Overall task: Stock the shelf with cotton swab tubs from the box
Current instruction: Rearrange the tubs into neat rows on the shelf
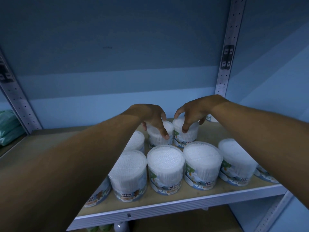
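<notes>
Head view: the left hand [153,118] grips one tub [161,135] from above, and the right hand [192,114] grips a second tub [184,134] beside it, both at the back of the shelf [167,206], behind a front row [165,166] of tubs. This looks like the placing step; next, let go and fetch more from the box, which is not in view.

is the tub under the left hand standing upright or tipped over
Upright. The cotton swab tub under the left hand shows its round lid facing up, label band at the bottom, standing on the shelf like its neighbours.
</notes>
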The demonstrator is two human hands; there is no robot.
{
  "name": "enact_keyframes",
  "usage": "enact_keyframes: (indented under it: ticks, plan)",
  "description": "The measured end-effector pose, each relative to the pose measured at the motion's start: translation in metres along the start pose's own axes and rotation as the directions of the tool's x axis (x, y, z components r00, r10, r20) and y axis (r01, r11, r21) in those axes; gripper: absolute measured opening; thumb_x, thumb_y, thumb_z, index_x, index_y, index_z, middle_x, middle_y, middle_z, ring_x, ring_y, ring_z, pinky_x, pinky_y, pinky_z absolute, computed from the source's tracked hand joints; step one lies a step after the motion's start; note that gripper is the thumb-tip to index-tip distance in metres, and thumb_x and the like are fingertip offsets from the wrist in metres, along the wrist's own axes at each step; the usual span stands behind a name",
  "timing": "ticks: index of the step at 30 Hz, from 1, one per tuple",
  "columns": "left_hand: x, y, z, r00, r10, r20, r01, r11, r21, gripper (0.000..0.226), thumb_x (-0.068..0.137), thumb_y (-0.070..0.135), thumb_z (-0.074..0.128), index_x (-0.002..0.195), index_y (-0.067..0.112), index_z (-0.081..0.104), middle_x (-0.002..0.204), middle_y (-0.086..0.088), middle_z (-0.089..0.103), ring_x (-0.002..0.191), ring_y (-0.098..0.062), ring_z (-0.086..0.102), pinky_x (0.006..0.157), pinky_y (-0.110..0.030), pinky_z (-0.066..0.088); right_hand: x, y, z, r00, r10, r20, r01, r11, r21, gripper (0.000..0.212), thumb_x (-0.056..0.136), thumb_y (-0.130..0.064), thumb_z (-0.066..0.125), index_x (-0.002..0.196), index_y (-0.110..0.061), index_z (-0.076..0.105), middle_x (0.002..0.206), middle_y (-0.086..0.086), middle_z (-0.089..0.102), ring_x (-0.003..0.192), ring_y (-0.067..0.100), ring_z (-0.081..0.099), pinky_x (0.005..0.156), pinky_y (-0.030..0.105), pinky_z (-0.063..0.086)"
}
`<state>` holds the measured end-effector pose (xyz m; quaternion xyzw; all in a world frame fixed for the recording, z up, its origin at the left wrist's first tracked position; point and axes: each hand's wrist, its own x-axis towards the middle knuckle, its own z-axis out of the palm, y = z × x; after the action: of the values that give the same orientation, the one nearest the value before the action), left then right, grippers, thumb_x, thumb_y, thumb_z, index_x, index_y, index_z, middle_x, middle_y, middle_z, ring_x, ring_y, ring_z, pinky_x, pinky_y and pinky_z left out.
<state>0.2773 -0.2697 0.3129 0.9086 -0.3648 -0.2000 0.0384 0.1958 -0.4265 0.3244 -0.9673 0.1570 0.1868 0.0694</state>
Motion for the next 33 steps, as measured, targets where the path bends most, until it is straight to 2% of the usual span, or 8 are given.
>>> enact_keyframes:
  ticks: [4, 8, 12, 14, 20, 27, 33]
  plan:
    - [-0.008, 0.002, 0.000, 1.000, 0.004, 0.023, -0.004, 1.000, 0.016, 0.100, 0.061, 0.053, 0.090, 0.147, 0.026, 0.046, 0.147, 0.000, 0.047, 0.113, -0.029, 0.062, 0.089, -0.036, 0.059, -0.008, -0.003, 0.002, 1.000, 0.002, 0.013, -0.002, 1.000, 0.004, 0.079, 0.071, -0.038, 0.088, 0.139, -0.042, 0.047, 0.138, 0.003, 0.048, 0.115, 0.032, 0.060, 0.087, 0.038, 0.060]
    - [-0.016, 0.004, 0.001, 1.000, 0.008, 0.026, -0.009, 0.999, 0.030, 0.090, 0.069, 0.058, 0.082, 0.147, 0.028, 0.047, 0.147, 0.003, 0.049, 0.122, -0.026, 0.057, 0.094, -0.036, 0.056, -0.017, -0.005, 0.005, 1.000, 0.004, 0.014, -0.004, 1.000, 0.000, 0.079, 0.071, -0.038, 0.087, 0.139, -0.041, 0.047, 0.139, 0.004, 0.045, 0.116, 0.031, 0.060, 0.088, 0.038, 0.060]
    - [-0.023, 0.008, 0.002, 1.000, 0.012, -0.015, -0.009, 0.985, 0.173, 0.089, 0.071, 0.069, 0.074, 0.146, 0.030, 0.048, 0.144, 0.008, 0.053, 0.130, -0.021, 0.052, 0.096, -0.030, 0.040, -0.026, -0.008, 0.007, 1.000, 0.008, 0.021, -0.008, 1.000, 0.003, 0.080, 0.073, -0.039, 0.086, 0.142, -0.040, 0.046, 0.144, 0.004, 0.042, 0.119, 0.031, 0.059, 0.091, 0.040, 0.059]
    - [-0.027, 0.010, 0.003, 1.000, 0.011, -0.013, -0.008, 0.978, 0.210, 0.090, 0.069, 0.073, 0.072, 0.145, 0.031, 0.049, 0.143, 0.009, 0.054, 0.130, -0.019, 0.052, 0.100, -0.032, 0.037, -0.030, -0.010, 0.008, 1.000, 0.011, 0.013, -0.011, 1.000, -0.008, 0.077, 0.074, -0.042, 0.083, 0.142, -0.041, 0.046, 0.145, 0.003, 0.041, 0.118, 0.032, 0.060, 0.092, 0.040, 0.058]
    - [-0.034, 0.012, 0.004, 1.000, 0.006, 0.004, -0.006, 0.972, 0.236, 0.089, 0.070, 0.074, 0.070, 0.145, 0.033, 0.048, 0.143, 0.010, 0.054, 0.129, -0.018, 0.053, 0.102, -0.033, 0.035, -0.034, -0.013, 0.012, 1.000, 0.024, 0.005, -0.024, 1.000, -0.018, 0.067, 0.079, -0.050, 0.073, 0.139, -0.042, 0.047, 0.140, -0.002, 0.044, 0.115, 0.032, 0.062, 0.092, 0.040, 0.058]
    - [-0.040, 0.012, 0.005, 1.000, 0.005, 0.006, -0.007, 0.972, 0.234, 0.088, 0.071, 0.074, 0.070, 0.146, 0.034, 0.048, 0.144, 0.010, 0.054, 0.130, -0.018, 0.052, 0.102, -0.033, 0.034, -0.037, -0.014, 0.014, 0.999, 0.032, 0.024, -0.033, 0.999, 0.024, 0.058, 0.084, -0.045, 0.070, 0.139, -0.042, 0.049, 0.137, -0.002, 0.043, 0.113, 0.032, 0.061, 0.090, 0.040, 0.059]
    - [-0.045, 0.010, 0.006, 1.000, 0.014, 0.000, -0.013, 0.976, 0.218, 0.088, 0.070, 0.073, 0.072, 0.145, 0.034, 0.049, 0.145, 0.011, 0.053, 0.134, -0.018, 0.049, 0.110, -0.035, 0.034, -0.040, -0.016, 0.014, 0.999, 0.039, 0.030, -0.040, 0.999, 0.035, 0.058, 0.085, -0.043, 0.069, 0.139, -0.042, 0.048, 0.131, -0.002, 0.042, 0.111, 0.033, 0.062, 0.091, 0.041, 0.059]
